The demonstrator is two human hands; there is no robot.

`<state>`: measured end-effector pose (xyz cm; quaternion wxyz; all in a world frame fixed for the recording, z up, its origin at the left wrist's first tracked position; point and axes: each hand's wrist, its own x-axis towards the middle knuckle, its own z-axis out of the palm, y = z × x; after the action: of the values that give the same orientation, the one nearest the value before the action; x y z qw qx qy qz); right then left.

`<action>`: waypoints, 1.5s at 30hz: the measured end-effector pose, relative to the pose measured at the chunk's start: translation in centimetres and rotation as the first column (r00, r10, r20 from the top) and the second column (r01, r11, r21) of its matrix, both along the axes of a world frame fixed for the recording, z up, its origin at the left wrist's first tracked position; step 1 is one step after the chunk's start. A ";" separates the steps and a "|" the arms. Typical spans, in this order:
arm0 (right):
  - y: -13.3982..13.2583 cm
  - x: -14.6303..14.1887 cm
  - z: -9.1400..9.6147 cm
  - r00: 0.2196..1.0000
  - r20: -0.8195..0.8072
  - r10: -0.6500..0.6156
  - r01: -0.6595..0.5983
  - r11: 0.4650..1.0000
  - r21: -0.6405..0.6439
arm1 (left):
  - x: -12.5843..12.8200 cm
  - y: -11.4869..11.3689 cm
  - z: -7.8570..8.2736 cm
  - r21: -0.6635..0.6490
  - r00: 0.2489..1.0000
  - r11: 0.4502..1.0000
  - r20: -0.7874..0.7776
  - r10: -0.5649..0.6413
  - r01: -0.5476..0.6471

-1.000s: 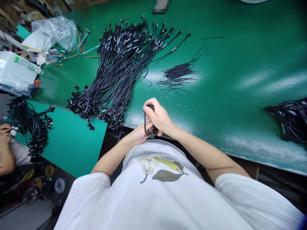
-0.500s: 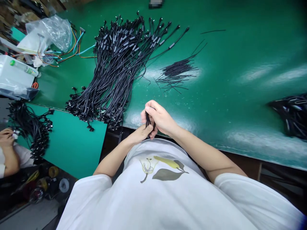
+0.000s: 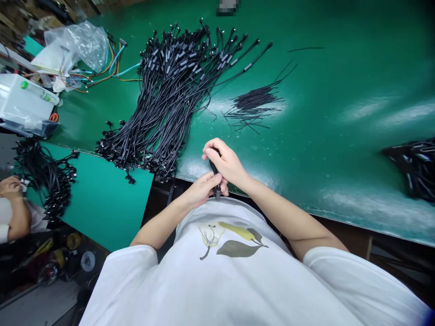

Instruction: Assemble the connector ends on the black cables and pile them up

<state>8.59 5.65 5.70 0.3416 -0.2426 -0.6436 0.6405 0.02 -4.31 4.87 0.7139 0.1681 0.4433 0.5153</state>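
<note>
Close to my body at the table's front edge, both hands are closed around one coiled black cable [image 3: 214,168]. My left hand [image 3: 203,188] grips its lower part, and a grey sleeve on the cable shows below the fingers. Higher up, my right hand [image 3: 226,164] wraps the coil's top, hiding much of it. Beyond my hands lies a loose pile of thin black ties [image 3: 256,98]. A large heap of black cables [image 3: 170,90] with grey sleeves and small plugs spreads to the left of the ties.
A single tie [image 3: 306,48] lies apart on the green table [image 3: 340,136]. Black bundled cables [image 3: 413,170] rest at the right edge. At left are a plastic bag [image 3: 86,43], a white box [image 3: 23,99], more black cables [image 3: 44,176] and a co-worker's hand [image 3: 11,186].
My right hand has shifted slightly around the top of the coil. The cable's grey-sleeved end now shows below my left hand. The whole view has moved a little.
</note>
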 end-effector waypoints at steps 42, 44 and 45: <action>-1.7 1.3 -1.8 0.993 0.064 0.100 -0.095 0.992 -0.078 | -1.1 3.0 2.0 0.203 0.897 0.874 0.074 0.436 -0.441; -2.1 1.5 -1.6 0.988 0.143 0.052 -0.060 0.997 0.051 | -1.1 2.8 1.6 0.252 0.906 0.871 0.065 0.419 -0.421; -2.2 1.8 -1.5 0.981 0.194 0.023 -0.053 0.987 0.150 | -1.2 2.7 1.4 0.263 0.913 0.876 0.053 0.405 -0.404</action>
<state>10.35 3.47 4.23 0.2836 -0.2634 -0.7256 0.5689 -1.21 -1.63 6.27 0.5603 0.1679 0.3960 0.7079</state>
